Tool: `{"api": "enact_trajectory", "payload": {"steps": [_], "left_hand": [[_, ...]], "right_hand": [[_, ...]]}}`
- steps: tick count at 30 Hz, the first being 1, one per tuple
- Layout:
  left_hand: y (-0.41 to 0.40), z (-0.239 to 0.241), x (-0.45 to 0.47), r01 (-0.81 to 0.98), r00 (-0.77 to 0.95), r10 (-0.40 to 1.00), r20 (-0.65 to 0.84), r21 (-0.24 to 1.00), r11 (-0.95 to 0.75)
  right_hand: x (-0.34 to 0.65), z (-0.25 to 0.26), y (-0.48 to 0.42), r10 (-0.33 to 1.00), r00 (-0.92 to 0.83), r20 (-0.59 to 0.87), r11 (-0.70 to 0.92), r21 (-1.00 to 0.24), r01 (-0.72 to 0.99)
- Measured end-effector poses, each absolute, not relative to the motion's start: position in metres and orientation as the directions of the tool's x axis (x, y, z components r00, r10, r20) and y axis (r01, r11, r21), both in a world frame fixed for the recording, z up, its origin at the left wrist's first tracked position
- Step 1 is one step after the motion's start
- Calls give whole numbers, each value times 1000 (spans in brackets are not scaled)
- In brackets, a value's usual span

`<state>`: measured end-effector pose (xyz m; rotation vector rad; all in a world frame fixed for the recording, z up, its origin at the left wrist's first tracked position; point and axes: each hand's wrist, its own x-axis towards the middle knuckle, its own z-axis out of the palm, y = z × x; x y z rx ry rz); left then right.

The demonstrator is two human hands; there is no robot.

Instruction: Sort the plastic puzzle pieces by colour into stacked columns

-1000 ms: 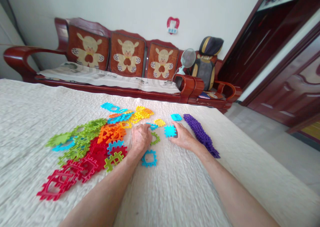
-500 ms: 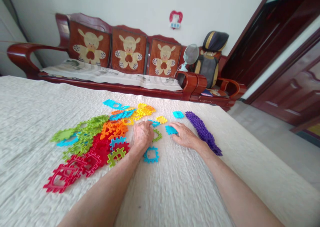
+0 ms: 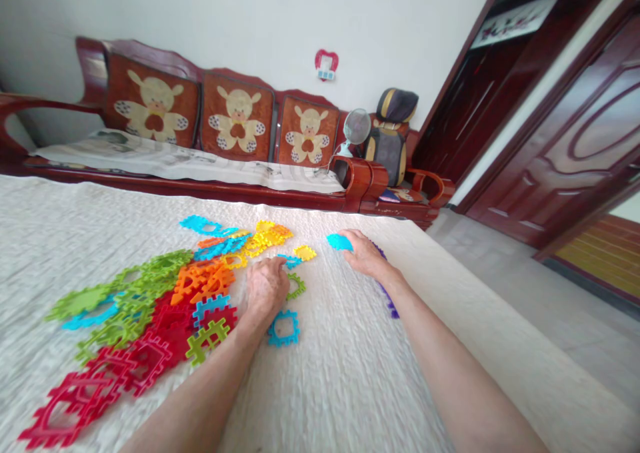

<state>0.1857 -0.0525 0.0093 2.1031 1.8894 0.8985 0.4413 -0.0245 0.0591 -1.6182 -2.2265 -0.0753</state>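
Observation:
My right hand [image 3: 369,258] grips a light-blue interlocking plastic tile [image 3: 339,242] by its right edge, at the far right side of the table. Behind that hand and wrist, a row of purple tiles [image 3: 389,301] is mostly hidden. My left hand [image 3: 268,284] rests with fingers curled at the near end of another blue tile [image 3: 291,262]; its fingertips are partly hidden. Close by lie a yellow tile [image 3: 305,253], a green frame tile [image 3: 297,286] and a blue frame tile [image 3: 284,328].
Left of my left hand spreads a pile of red tiles [image 3: 150,363], orange tiles [image 3: 204,281], green tiles [image 3: 133,286] and yellow tiles [image 3: 265,238]. A pale textured cloth [image 3: 340,386] covers the table. Beyond it stands a wooden sofa [image 3: 310,198] with bear cushions.
My right hand has moved away from me with a blue tile to where another blue tile lay; only one now shows there. My left hand stays by its blue tile. The view has turned right.

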Motion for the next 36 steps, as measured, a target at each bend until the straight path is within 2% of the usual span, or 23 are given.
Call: {"api": "enact_trajectory", "payload": {"steps": [6, 11, 15, 20, 25, 28, 32, 36], "left_hand": [[-53, 11, 186, 847, 20, 954, 300, 501, -175], [-51, 8, 184, 837, 24, 952, 306, 515, -187], [-51, 8, 185, 832, 18, 955, 296, 525, -178], [-51, 9, 185, 827, 20, 958, 287, 533, -177], [-51, 8, 185, 827, 3, 961, 278, 539, -159], [-51, 8, 185, 817, 0, 960, 281, 553, -162], [-51, 8, 186, 806, 2, 962, 273, 568, -163], [-56, 13, 185, 796, 0, 958, 287, 580, -173]], "right_hand": [[443, 58, 13, 961, -199, 192, 219, -93, 971], [443, 54, 21, 979, -143, 143, 157, -92, 983], [448, 50, 17, 968, -146, 204, 168, -97, 981], [445, 45, 11, 950, -173, 259, 188, -34, 982], [441, 43, 13, 950, -188, 251, 208, -55, 977], [440, 45, 10, 933, -183, 309, 212, -65, 975], [427, 44, -8, 866, -236, 440, 316, -118, 941], [397, 30, -43, 845, -248, 473, 397, -246, 884]]}}
